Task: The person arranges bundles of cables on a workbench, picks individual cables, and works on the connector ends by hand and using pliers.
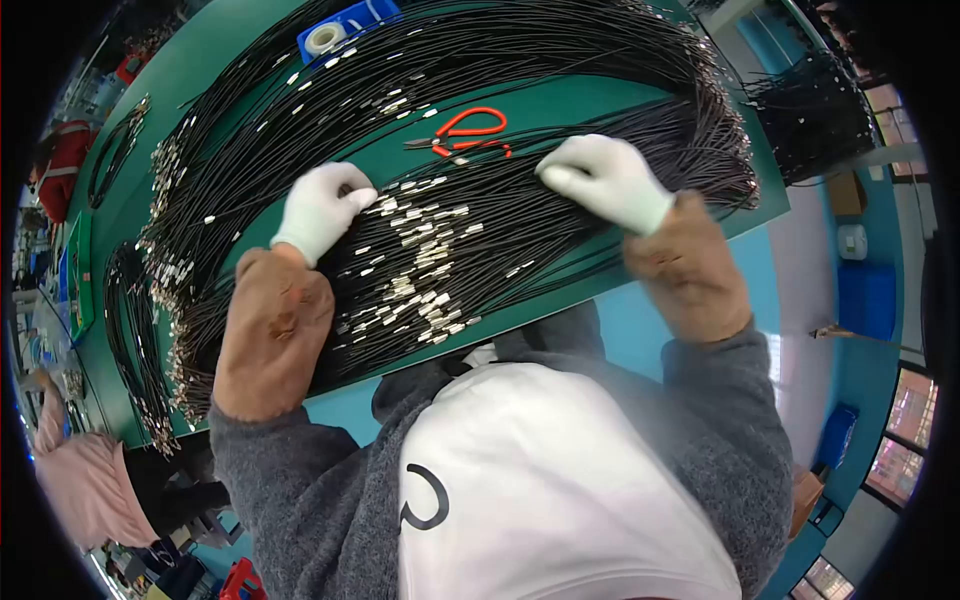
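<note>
Black cables [520, 215] with white labels [425, 250] lie in a thick bundle across the bench before me. My left hand [322, 208], in a white glove, has thumb and fingertips pinched at the bundle's upper edge, beside the labels. Further right, my right hand [605, 178], also gloved, is closed with its fingertips on the cables' upper side. A thin black cable seems to run between the two hands, though the fingers partly hide it. Red-handled scissors [470, 130] rest just beyond the bundle, between my hands.
Another large arc of black cables [560, 40] spans the far side of the green bench [590, 92]. A blue box [350, 28] with a roll of white tape [325, 38] stands at the back. Smaller cable coils [130, 340] lie left. A person in pink [95, 490] is at lower left.
</note>
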The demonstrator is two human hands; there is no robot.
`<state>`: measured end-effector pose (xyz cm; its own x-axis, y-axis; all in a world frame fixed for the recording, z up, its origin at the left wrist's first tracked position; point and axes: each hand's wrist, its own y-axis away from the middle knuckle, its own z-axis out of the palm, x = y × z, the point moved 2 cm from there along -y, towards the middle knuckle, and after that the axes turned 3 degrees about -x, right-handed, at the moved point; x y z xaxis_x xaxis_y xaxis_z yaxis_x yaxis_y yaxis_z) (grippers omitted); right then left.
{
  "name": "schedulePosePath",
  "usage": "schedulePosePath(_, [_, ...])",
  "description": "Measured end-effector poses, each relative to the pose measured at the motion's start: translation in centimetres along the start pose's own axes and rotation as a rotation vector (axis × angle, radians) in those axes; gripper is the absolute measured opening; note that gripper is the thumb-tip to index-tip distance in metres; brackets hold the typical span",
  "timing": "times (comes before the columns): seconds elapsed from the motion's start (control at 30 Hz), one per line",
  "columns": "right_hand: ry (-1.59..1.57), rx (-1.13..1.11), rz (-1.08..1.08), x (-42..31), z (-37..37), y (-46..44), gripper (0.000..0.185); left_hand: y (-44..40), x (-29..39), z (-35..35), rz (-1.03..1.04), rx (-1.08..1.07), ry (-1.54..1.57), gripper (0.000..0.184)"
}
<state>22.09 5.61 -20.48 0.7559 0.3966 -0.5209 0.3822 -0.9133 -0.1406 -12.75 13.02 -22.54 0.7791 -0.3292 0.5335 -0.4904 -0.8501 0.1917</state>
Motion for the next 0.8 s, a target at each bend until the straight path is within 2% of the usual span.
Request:
schedulePosePath(0.03, [0.012,0.008,0.009,-0.4,0.8,0.6,0.02,-0.5,-0.1,0.9,0.017,0.0,0.002,0.018])
schedulePosePath(0.1, [0.213,0.098,0.076,-0.8,1.2,1.3,0.019,-0.8,-0.5,1.3,0.05,0.249,-0.044,0.011])
schedulePosePath(0.2, [0.133,0.158,0.02,-1.3,1.2,1.2,0.02,1.2,2.2,-2.5,0.169,0.697,0.135,0.008])
schedulePosePath(0.27, [0.059,0.211,-0.046,-1.9,1.2,1.1,0.022,4.1,4.6,-5.1,0.238,0.936,0.055,0.011])
schedulePosePath(0.33, [-0.44,0.008,0.071,-4.6,1.0,-0.1,0.018,6.9,5.1,-5.2,0.277,1.117,0.23,0.016])
schedulePosePath(0.37, [-0.43,0.025,0.087,-5.0,1.7,-0.8,0.018,7.8,4.6,-5.1,0.354,1.205,0.307,0.021])
schedulePosePath(0.43, [-1.72,-0.194,-0.043,-5.8,3.4,-2.1,0.028,10.3,3.1,-5.5,0.468,1.272,0.219,0.023])
schedulePosePath(0.47, [-1.707,-0.175,-0.041,-6.0,3.4,-2.9,0.028,11.2,2.7,-5.6,0.504,1.327,0.345,0.023])
schedulePosePath(0.5, [-1.946,-0.119,-0.061,-6.0,3.3,-3.7,0.031,12.0,2.4,-5.7,0.534,1.383,0.471,0.024])
schedulePosePath(0.6, [-2.674,0.048,-0.136,-6.2,3.4,-6.4,0.039,13.5,2.4,-5.7,0.655,1.349,0.62,0.02])
schedulePosePath(0.67, [-2.509,-0.212,-0.235,-10.0,3.0,-7.1,0.045,13.7,1.6,-5.9,0.606,1.362,0.707,0.018])
schedulePosePath(0.7, [-2.514,-0.219,-0.233,-11.7,2.3,-7.2,0.045,13.8,0.9,-6.0,0.554,1.379,0.79,0.017])
schedulePosePath(0.77, [-1.914,-0.2,-0.398,-15.4,0.0,-7.7,0.045,14.3,-0.4,-6.4,0.445,1.421,0.944,0.015])
schedulePosePath(0.8, [-1.903,-0.11,-0.351,-15.8,-2.1,-7.9,0.045,14.7,-0.8,-6.7,0.389,1.445,1.016,0.015])
